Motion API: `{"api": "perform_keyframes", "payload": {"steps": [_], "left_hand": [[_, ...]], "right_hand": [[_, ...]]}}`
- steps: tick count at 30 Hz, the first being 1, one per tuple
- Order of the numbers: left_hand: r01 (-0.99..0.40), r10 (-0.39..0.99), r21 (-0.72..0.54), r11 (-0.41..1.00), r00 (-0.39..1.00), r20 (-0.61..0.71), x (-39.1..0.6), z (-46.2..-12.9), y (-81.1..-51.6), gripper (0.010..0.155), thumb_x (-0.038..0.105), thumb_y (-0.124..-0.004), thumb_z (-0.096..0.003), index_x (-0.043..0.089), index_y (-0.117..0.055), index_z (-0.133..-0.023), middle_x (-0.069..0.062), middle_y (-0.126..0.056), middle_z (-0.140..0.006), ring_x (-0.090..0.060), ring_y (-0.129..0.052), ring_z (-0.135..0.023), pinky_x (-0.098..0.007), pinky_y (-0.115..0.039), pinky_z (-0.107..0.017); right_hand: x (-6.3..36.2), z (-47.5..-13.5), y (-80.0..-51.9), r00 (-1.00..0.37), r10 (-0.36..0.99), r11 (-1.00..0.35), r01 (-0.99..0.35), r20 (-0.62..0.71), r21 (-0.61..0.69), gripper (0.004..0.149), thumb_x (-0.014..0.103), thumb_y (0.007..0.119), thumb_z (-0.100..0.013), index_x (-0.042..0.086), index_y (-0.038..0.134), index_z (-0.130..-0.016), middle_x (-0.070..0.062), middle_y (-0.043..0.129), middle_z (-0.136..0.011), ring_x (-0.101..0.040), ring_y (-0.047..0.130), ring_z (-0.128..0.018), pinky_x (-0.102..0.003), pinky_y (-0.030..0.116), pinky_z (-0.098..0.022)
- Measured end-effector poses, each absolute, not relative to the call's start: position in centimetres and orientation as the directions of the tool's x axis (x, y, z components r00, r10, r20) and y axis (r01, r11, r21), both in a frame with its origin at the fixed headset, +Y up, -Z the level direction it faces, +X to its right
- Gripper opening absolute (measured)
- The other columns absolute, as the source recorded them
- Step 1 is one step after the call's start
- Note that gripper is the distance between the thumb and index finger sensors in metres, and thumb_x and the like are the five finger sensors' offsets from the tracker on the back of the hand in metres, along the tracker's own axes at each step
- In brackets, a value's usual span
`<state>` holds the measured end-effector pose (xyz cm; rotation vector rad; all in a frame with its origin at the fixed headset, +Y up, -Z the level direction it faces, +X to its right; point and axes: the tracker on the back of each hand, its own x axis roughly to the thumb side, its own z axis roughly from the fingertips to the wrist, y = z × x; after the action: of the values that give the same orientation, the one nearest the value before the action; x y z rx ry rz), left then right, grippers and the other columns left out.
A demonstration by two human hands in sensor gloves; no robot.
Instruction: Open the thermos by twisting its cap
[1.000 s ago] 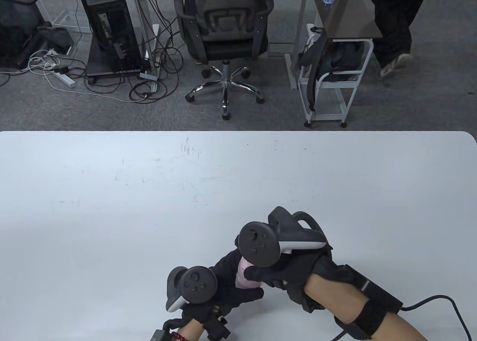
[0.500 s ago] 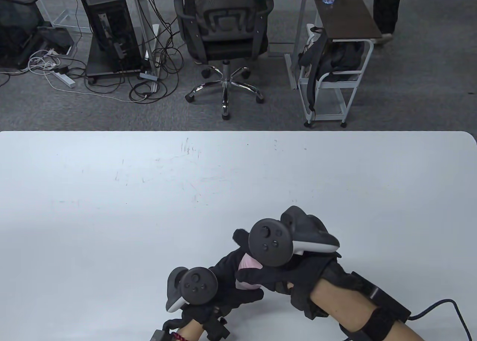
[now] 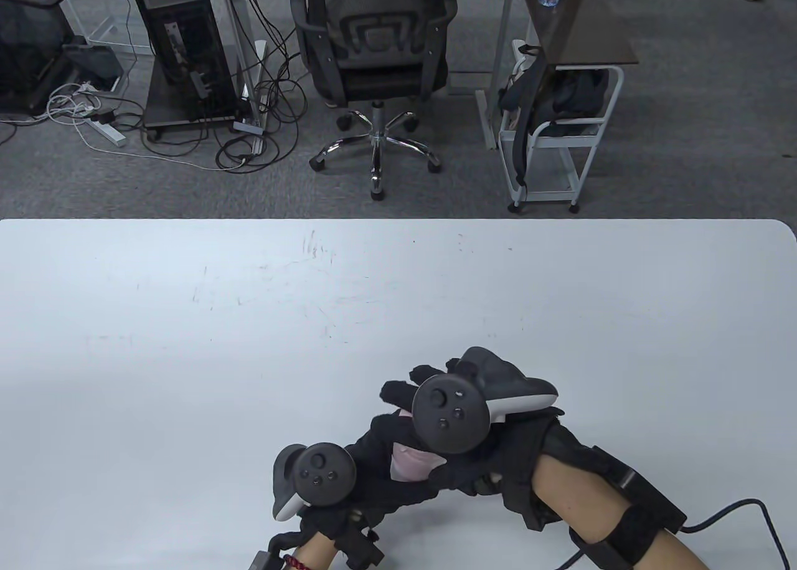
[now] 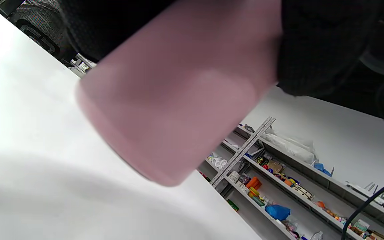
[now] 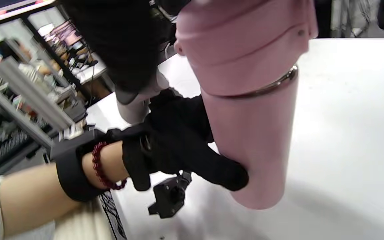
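A pink thermos (image 3: pixel 408 461) stands near the table's front edge, mostly hidden by both hands in the table view. The right wrist view shows its body (image 5: pixel 255 133) under a pink cap (image 5: pixel 242 40), with a metal ring between them. My left hand (image 3: pixel 380 470) grips the body; its thumb lies across it (image 5: pixel 218 173). The left wrist view shows the blurred pink body (image 4: pixel 175 110) close up. My right hand (image 3: pixel 448 445) grips the cap from above; some of its fingers stick out past the cap on the far side (image 3: pixel 405 390).
The white table (image 3: pixel 249 321) stretches away to the left and back. A cable (image 3: pixel 741 514) runs from my right forearm off the front right. An office chair (image 3: pixel 373 53) and a small cart (image 3: pixel 560 96) stand on the floor beyond the far edge.
My right hand has turned on the cap: its tracker swung left and its fingers now reach out past the cap. My left hand has stayed on the body.
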<state>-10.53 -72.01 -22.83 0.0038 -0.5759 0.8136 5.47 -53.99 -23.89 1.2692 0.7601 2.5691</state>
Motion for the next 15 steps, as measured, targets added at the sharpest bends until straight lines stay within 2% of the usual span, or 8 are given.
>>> {"api": "perform_keyframes", "payload": {"steps": [2,3,4,5,6,10,12,15], "left_hand": [[-0.676,0.677,-0.216,0.705,0.550,0.488,-10.4,-22.8,-72.1,0.094,0.057,-0.090,-0.0331,0.018,-0.044,-0.105,-0.012,-0.060,-0.108,-0.033,-0.079,-0.090,-0.046,-0.079,-0.067],[-0.673,0.675,-0.217,0.707,0.551,0.490,-10.3,-22.8,-72.1,0.094,0.057,-0.090,-0.0331,0.018,-0.044,-0.105,-0.011,-0.060,-0.108,-0.033,-0.079,-0.091,-0.046,-0.079,-0.067],[-0.671,0.674,-0.221,0.708,0.550,0.494,-10.2,-22.7,-72.1,0.094,0.057,-0.090,-0.0331,0.018,-0.044,-0.105,-0.012,-0.060,-0.108,-0.033,-0.078,-0.091,-0.046,-0.079,-0.067],[-0.670,0.675,-0.223,0.708,0.548,0.494,-10.2,-22.7,-72.1,0.094,0.057,-0.090,-0.0330,0.017,-0.045,-0.105,-0.012,-0.061,-0.108,-0.033,-0.079,-0.090,-0.046,-0.079,-0.067],[-0.661,0.669,-0.229,0.715,0.551,0.498,-10.1,-22.7,-72.2,0.094,0.057,-0.091,-0.0325,0.017,-0.045,-0.105,-0.012,-0.061,-0.108,-0.034,-0.079,-0.090,-0.046,-0.079,-0.067],[-0.666,0.687,-0.264,0.698,0.517,0.511,-10.1,-22.8,-72.2,0.094,0.057,-0.090,-0.0327,0.018,-0.044,-0.105,-0.011,-0.060,-0.109,-0.032,-0.078,-0.091,-0.045,-0.079,-0.067],[-0.679,0.697,-0.263,0.685,0.508,0.505,-10.1,-22.8,-72.1,0.094,0.057,-0.090,-0.0328,0.018,-0.044,-0.105,-0.011,-0.060,-0.109,-0.033,-0.078,-0.091,-0.045,-0.079,-0.067],[-0.685,0.692,-0.237,0.689,0.524,0.496,-10.5,-22.9,-72.1,0.094,0.057,-0.090,-0.0331,0.018,-0.044,-0.105,-0.011,-0.060,-0.108,-0.033,-0.078,-0.091,-0.045,-0.079,-0.067]], "right_hand": [[5.6,-24.2,-54.2,-0.718,0.297,-0.894,0.022,0.630,0.447,0.090,0.053,0.074,-0.049,0.009,0.028,-0.113,-0.035,0.026,-0.110,-0.060,0.041,-0.093,-0.082,0.026,-0.060],[5.5,-24.3,-54.4,-0.753,0.226,-0.910,0.063,0.618,0.409,0.091,0.054,0.074,-0.049,0.006,0.030,-0.112,-0.040,0.036,-0.106,-0.060,0.056,-0.088,-0.083,0.034,-0.059],[5.4,-24.3,-54.7,-0.765,0.160,-0.919,0.116,0.624,0.377,0.088,0.053,0.074,-0.049,0.004,0.037,-0.111,-0.038,0.051,-0.102,-0.057,0.067,-0.082,-0.082,0.041,-0.059],[5.3,-24.3,-54.9,-0.756,0.155,-0.920,0.124,0.636,0.371,0.085,0.051,0.076,-0.049,0.001,0.043,-0.109,-0.033,0.065,-0.095,-0.052,0.076,-0.076,-0.080,0.046,-0.058],[5.1,-24.2,-55.1,-0.708,0.220,-0.911,0.096,0.672,0.400,0.082,0.045,0.079,-0.049,-0.003,0.046,-0.106,-0.036,0.067,-0.091,-0.053,0.078,-0.071,-0.078,0.047,-0.059],[5.6,-24.2,-54.6,-0.621,0.309,-0.871,0.119,0.720,0.477,0.076,0.028,0.089,-0.046,0.004,0.049,-0.107,-0.035,0.054,-0.101,-0.061,0.060,-0.084,-0.081,0.034,-0.061],[6.5,-24.4,-53.7,-0.568,0.372,-0.870,0.063,0.734,0.489,0.078,0.025,0.092,-0.044,0.007,0.049,-0.107,-0.035,0.049,-0.104,-0.064,0.055,-0.086,-0.081,0.032,-0.061],[8.8,-24.8,-51.9,-0.525,0.466,-0.866,-0.108,0.712,0.487,0.081,0.027,0.092,-0.044,0.008,0.047,-0.108,-0.037,0.046,-0.105,-0.066,0.052,-0.085,-0.082,0.032,-0.061]]}}
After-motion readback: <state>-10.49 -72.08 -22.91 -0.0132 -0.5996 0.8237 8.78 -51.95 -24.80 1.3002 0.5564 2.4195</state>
